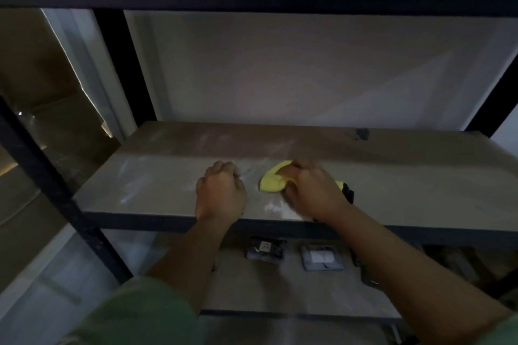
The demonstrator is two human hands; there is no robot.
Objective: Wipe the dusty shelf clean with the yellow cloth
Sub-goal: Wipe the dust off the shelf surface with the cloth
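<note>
Yellow cloth (273, 178) near shelf (420, 185) front edge

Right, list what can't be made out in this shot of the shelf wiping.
- Yellow cloth, head view: mostly covered by the right hand; its full size is hidden.
- Dark item beside the cloth: half behind the right hand, unidentifiable.
- Two small packets on the lower shelf: markings too blurred to read.
- Left hand: closed, knuckles up; anything under it is hidden.
- Dark smudge at the shelf's back: stain or object, unclear.

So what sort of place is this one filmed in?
Probably a storeroom or utility corner: a black metal-framed rack with dusty grey shelf boards, small packaged items on the lower shelf, and brown cardboard boxes stacked alongside.
</note>
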